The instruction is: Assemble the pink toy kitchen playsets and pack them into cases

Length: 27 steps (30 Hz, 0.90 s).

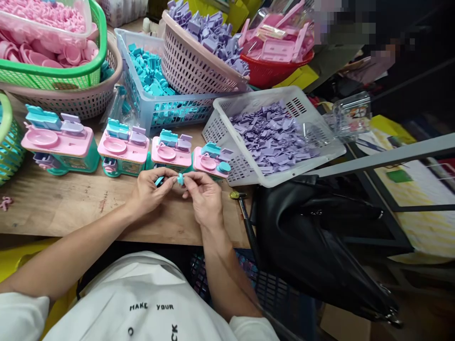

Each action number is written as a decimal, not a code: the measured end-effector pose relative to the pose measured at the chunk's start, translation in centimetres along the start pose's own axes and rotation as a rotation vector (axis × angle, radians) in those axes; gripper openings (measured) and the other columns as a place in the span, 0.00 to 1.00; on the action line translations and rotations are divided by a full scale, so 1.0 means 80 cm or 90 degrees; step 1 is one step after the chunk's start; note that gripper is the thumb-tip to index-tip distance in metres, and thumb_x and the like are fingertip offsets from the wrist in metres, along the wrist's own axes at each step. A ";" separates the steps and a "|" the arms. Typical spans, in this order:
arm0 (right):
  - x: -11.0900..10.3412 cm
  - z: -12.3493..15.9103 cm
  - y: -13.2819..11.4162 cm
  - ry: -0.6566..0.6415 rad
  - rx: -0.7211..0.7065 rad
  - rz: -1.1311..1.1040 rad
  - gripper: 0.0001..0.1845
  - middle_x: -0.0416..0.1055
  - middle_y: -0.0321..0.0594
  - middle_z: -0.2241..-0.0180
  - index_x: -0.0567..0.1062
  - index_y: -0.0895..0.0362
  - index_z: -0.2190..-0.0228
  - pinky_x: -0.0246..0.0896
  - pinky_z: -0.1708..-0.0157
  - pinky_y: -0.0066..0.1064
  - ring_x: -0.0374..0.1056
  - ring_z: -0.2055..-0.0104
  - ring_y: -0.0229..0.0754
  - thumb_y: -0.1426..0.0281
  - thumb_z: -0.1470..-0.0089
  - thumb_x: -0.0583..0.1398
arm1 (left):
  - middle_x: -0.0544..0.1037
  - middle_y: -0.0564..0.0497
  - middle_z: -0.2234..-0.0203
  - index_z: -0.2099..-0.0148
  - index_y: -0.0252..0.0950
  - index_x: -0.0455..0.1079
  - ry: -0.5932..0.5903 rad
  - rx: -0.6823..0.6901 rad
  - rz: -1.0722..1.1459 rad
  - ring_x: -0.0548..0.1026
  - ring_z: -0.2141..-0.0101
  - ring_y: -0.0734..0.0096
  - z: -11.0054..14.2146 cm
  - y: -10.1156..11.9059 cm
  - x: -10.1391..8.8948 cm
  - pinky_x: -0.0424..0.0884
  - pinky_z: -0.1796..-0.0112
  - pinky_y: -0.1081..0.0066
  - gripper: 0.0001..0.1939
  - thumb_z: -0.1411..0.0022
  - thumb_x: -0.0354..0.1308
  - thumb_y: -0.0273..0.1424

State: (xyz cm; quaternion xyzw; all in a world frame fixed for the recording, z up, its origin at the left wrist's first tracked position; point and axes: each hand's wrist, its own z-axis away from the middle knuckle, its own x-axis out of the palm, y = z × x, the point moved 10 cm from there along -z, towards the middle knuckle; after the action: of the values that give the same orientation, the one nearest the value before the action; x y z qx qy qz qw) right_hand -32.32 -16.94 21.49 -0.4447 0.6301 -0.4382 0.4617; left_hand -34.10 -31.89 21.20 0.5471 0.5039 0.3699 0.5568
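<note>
On the wooden table (88, 203), bare wood runs from the small pink pieces (6, 203) at far left to the left forearm (119, 220), giving a low lateral path before the 4 toy kitchens (130, 152). The left hand (151, 189) and right hand (208, 201) block the middle; open wood lies between the forearms. Gaps in the row are narrow, and upright turquoise and purple parts project above it. Behind, the blue basket (185, 98) and white basket (263, 180) form walls. At right, the hammer (245, 212) and black bag (284, 222) crowd the edge.
</note>
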 end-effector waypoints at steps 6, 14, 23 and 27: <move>0.014 -0.052 -0.069 -0.054 -0.334 0.470 0.08 0.79 0.40 0.65 0.79 0.54 0.67 0.66 0.55 0.37 0.72 0.59 0.45 0.69 0.37 0.60 | 0.84 0.44 0.59 0.53 0.32 0.79 0.071 0.084 -0.070 0.81 0.59 0.66 -0.001 0.005 -0.009 0.74 0.54 0.73 0.14 0.35 0.56 0.31; 0.032 -0.076 -0.067 -0.176 -0.410 0.594 0.10 0.79 0.41 0.66 0.81 0.53 0.66 0.63 0.59 0.37 0.68 0.61 0.47 0.69 0.36 0.59 | 0.85 0.46 0.64 0.57 0.32 0.80 0.101 0.157 -0.095 0.82 0.66 0.68 0.002 0.009 -0.013 0.74 0.63 0.75 0.12 0.34 0.56 0.30; 0.038 -0.067 -0.058 -0.097 -0.397 0.667 0.14 0.78 0.41 0.64 0.80 0.53 0.64 0.59 0.53 0.39 0.67 0.57 0.47 0.65 0.33 0.55 | 0.84 0.47 0.68 0.58 0.31 0.79 0.055 0.166 -0.119 0.80 0.69 0.72 -0.001 0.015 0.000 0.72 0.64 0.76 0.12 0.34 0.56 0.30; 0.013 -0.053 -0.064 -0.105 -0.390 0.620 0.12 0.77 0.41 0.57 0.79 0.50 0.56 0.60 0.48 0.42 0.67 0.50 0.48 0.64 0.33 0.55 | 0.83 0.48 0.70 0.59 0.31 0.79 0.020 0.226 -0.158 0.78 0.72 0.74 -0.001 0.017 0.010 0.71 0.68 0.77 0.12 0.34 0.55 0.31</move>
State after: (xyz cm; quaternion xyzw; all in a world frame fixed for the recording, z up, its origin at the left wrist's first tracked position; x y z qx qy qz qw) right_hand -35.85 -18.48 27.01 -0.2497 0.8221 0.0632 0.5077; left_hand -33.81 -30.93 22.46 0.5644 0.6335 0.2122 0.4849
